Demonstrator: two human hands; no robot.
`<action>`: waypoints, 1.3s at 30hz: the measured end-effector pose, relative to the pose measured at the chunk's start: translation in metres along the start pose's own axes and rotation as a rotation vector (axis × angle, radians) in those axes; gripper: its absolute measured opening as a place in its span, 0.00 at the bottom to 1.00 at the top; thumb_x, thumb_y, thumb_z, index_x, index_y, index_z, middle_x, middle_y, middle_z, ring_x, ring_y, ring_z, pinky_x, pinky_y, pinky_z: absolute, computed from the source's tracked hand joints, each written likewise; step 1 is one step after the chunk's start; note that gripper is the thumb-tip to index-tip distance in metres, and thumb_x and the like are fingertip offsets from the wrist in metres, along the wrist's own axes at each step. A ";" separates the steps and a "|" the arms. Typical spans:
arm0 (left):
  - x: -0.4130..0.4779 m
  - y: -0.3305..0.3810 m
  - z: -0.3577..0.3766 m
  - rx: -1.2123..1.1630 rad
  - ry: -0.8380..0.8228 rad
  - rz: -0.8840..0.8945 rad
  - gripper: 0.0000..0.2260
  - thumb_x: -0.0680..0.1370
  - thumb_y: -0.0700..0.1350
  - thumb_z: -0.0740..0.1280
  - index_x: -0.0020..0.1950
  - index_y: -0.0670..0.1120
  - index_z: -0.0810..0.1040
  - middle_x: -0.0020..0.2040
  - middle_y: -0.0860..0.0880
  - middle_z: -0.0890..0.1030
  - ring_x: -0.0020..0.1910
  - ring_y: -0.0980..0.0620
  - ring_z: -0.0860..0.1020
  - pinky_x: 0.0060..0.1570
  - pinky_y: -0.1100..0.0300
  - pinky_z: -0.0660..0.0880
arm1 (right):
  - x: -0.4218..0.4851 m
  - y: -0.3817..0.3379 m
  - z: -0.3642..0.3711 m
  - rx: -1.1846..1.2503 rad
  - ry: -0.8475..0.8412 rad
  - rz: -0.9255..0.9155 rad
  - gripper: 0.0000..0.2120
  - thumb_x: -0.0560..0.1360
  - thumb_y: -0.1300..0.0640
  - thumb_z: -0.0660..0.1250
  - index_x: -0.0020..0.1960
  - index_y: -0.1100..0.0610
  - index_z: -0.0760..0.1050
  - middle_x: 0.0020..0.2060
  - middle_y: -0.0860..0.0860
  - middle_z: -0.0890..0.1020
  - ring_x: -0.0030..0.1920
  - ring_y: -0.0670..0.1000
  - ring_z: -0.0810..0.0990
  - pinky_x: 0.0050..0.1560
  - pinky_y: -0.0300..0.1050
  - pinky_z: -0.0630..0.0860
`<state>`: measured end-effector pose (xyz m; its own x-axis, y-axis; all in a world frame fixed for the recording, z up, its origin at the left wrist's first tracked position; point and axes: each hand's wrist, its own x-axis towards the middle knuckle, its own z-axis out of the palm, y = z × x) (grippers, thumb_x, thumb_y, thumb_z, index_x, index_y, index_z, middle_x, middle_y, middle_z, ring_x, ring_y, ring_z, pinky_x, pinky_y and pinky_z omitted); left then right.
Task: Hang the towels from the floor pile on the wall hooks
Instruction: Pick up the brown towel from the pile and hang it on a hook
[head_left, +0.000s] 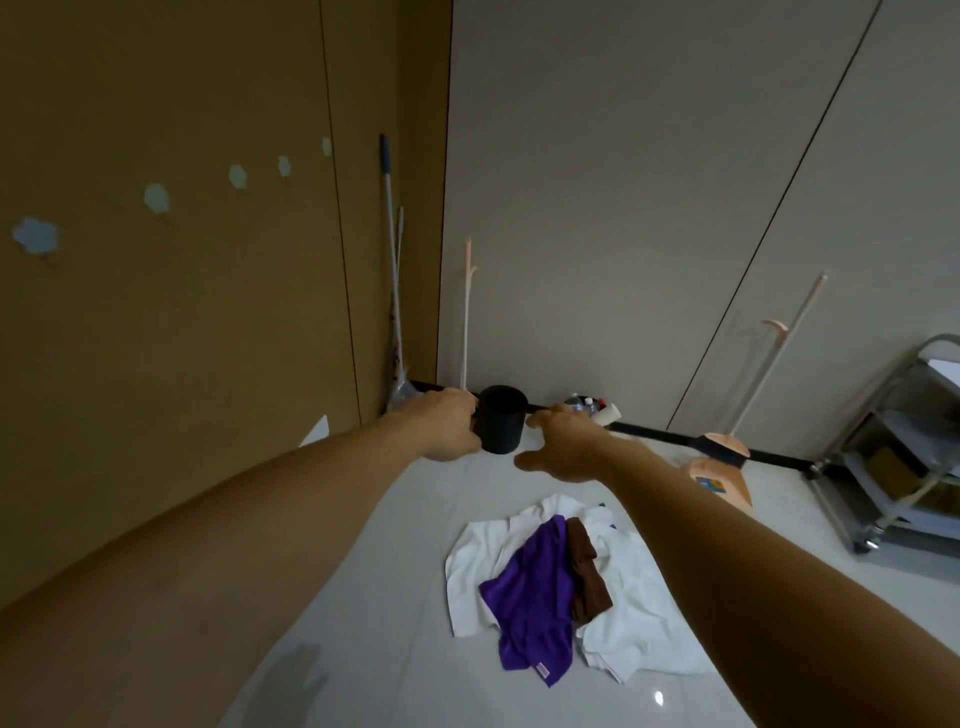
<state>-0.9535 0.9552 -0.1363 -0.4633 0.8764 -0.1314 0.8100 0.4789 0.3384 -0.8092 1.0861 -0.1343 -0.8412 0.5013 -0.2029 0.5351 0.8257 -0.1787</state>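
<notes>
The towel pile lies on the pale floor in front of me: a white towel (631, 623) underneath, a purple towel (530, 592) and a brown towel (587, 577) on top. Several pale blue flower-shaped hooks (157, 197) run along the brown wall on the left. Both my arms stretch forward above the pile. My left hand (447, 426) lies against the left side of a black cylinder (501, 421); its fingers are hidden, so a grip is unclear. My right hand (566, 447) hovers just right of the cylinder, fingers relaxed, holding nothing.
A mop (395, 291) leans in the corner. A peach dustpan (719, 473) with a long handle stands by the grey wall, with bottles (587, 405) near the baseboard. A metal cart (893, 447) stands at the right edge.
</notes>
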 end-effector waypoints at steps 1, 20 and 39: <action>0.015 -0.002 0.004 -0.004 -0.016 0.001 0.12 0.74 0.50 0.67 0.55 0.49 0.73 0.49 0.47 0.78 0.44 0.50 0.77 0.43 0.52 0.78 | 0.012 0.004 0.002 0.007 -0.014 0.009 0.31 0.73 0.40 0.68 0.71 0.53 0.67 0.66 0.56 0.71 0.63 0.58 0.72 0.58 0.47 0.69; 0.316 0.021 0.138 0.029 -0.251 -0.136 0.26 0.75 0.53 0.64 0.72 0.48 0.66 0.69 0.46 0.71 0.61 0.44 0.74 0.59 0.50 0.73 | 0.252 0.216 0.065 0.129 -0.297 0.083 0.33 0.74 0.42 0.67 0.74 0.55 0.63 0.70 0.57 0.66 0.67 0.60 0.69 0.65 0.54 0.71; 0.471 -0.035 0.475 -0.283 -0.599 -0.186 0.14 0.74 0.51 0.64 0.57 0.48 0.72 0.58 0.46 0.75 0.57 0.44 0.76 0.54 0.51 0.74 | 0.371 0.369 0.375 0.343 -0.660 0.361 0.24 0.73 0.45 0.65 0.66 0.54 0.69 0.64 0.56 0.72 0.62 0.59 0.73 0.62 0.54 0.73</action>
<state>-1.0293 1.3757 -0.6523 -0.2414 0.6966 -0.6756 0.5732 0.6641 0.4800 -0.8946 1.4797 -0.6363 -0.4512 0.3772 -0.8088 0.8477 0.4644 -0.2564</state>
